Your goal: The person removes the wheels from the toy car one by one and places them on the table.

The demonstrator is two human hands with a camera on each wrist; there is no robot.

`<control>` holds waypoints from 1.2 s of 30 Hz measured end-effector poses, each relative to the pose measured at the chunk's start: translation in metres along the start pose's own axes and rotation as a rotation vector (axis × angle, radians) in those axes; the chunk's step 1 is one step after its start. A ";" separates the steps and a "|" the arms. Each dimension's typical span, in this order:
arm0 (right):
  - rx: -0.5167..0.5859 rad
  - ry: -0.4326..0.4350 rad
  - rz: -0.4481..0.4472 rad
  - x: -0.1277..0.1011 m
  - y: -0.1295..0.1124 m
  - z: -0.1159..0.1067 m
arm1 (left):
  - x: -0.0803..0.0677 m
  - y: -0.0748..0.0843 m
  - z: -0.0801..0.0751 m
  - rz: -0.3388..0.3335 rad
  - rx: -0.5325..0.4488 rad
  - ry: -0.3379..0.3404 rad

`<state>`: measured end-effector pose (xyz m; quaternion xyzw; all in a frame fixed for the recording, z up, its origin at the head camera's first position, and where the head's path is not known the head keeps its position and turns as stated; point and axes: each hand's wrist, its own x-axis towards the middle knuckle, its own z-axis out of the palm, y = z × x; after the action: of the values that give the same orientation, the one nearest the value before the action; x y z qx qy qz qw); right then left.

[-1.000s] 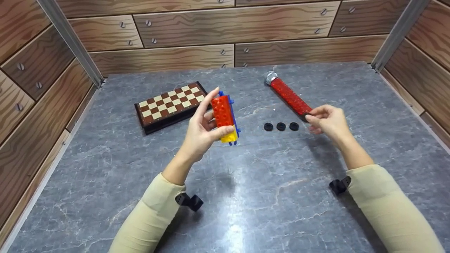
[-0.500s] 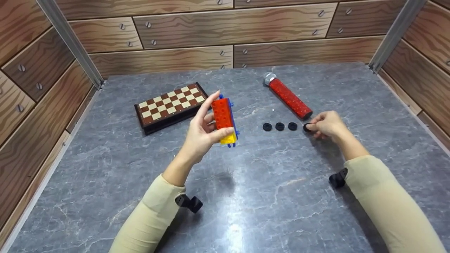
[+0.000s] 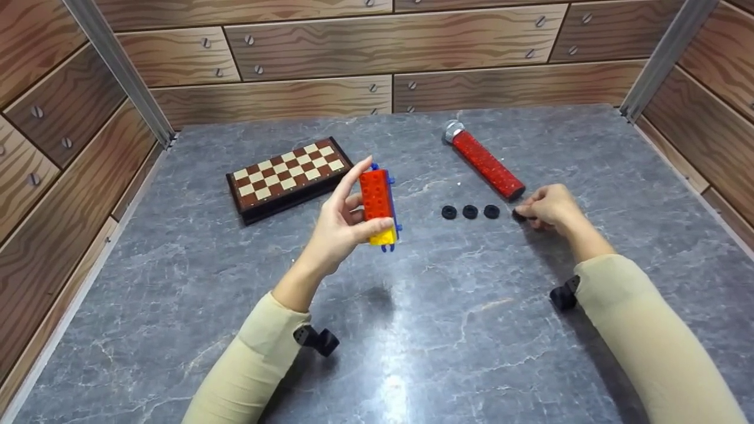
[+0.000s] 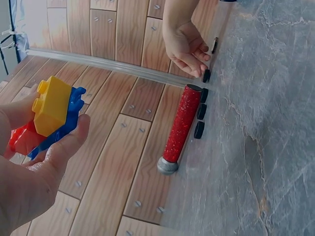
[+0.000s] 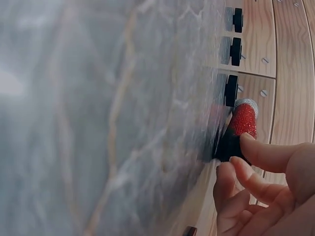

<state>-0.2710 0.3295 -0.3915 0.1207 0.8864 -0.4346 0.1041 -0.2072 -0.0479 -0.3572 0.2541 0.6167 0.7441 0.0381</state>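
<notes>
A person's left hand (image 3: 339,227) grips a toy-brick block (image 3: 377,203) above the table while the right hand (image 3: 548,206) pinches a fourth black wheel (image 3: 518,215) beside three others (image 3: 470,211), best lifted squarely.

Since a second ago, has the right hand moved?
Yes. The right hand has left the near end of the red tube and dropped toward the table, now pinching a fourth black disc at the right end of the row of three discs.
</notes>
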 end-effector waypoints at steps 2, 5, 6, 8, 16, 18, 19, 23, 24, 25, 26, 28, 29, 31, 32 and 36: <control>-0.011 0.011 0.002 -0.001 0.000 -0.002 | 0.000 0.000 0.000 -0.008 -0.004 -0.003; -0.011 0.023 0.000 -0.003 -0.001 -0.003 | 0.000 -0.001 -0.001 -0.020 -0.005 -0.002; -0.010 0.024 0.002 -0.005 -0.001 -0.004 | 0.000 -0.001 -0.002 -0.024 -0.004 -0.001; -0.001 0.024 0.004 -0.008 -0.003 -0.004 | 0.000 -0.001 -0.002 -0.032 0.005 0.005; 0.025 0.018 -0.042 -0.020 -0.013 -0.001 | 0.001 -0.004 -0.005 -0.069 0.017 0.026; 0.037 0.006 -0.064 -0.023 -0.016 0.001 | 0.001 -0.005 -0.007 -0.088 0.019 0.035; 0.040 0.001 -0.075 -0.025 -0.017 0.001 | 0.002 -0.006 -0.009 -0.102 0.024 0.041; 0.035 -0.010 -0.119 -0.031 -0.021 0.005 | 0.004 -0.011 -0.015 -0.174 0.052 0.049; 0.036 -0.011 -0.127 -0.032 -0.022 0.006 | 0.005 -0.012 -0.017 -0.194 0.063 0.048; 0.043 -0.015 -0.135 -0.034 -0.022 0.007 | 0.005 -0.014 -0.019 -0.217 0.069 0.047; 0.047 -0.020 -0.144 -0.034 -0.023 0.009 | 0.006 -0.015 -0.021 -0.241 0.074 0.043; 0.054 -0.033 -0.162 -0.036 -0.024 0.012 | 0.007 -0.017 -0.024 -0.296 0.089 0.030; 0.051 -0.040 -0.169 -0.036 -0.024 0.013 | 0.007 -0.018 -0.025 -0.324 0.102 0.016; 0.049 -0.059 -0.180 -0.037 -0.025 0.016 | 0.008 -0.020 -0.027 -0.386 0.130 -0.024; 0.049 -0.068 -0.184 -0.037 -0.025 0.018 | 0.009 -0.021 -0.028 -0.409 0.152 -0.053; 0.064 -0.089 -0.194 -0.040 -0.027 0.021 | 0.015 -0.025 -0.032 -0.462 0.244 -0.172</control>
<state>-0.2397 0.2916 -0.3726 0.0179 0.8740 -0.4759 0.0969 -0.2398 -0.0653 -0.3793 0.1717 0.7379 0.6115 0.2282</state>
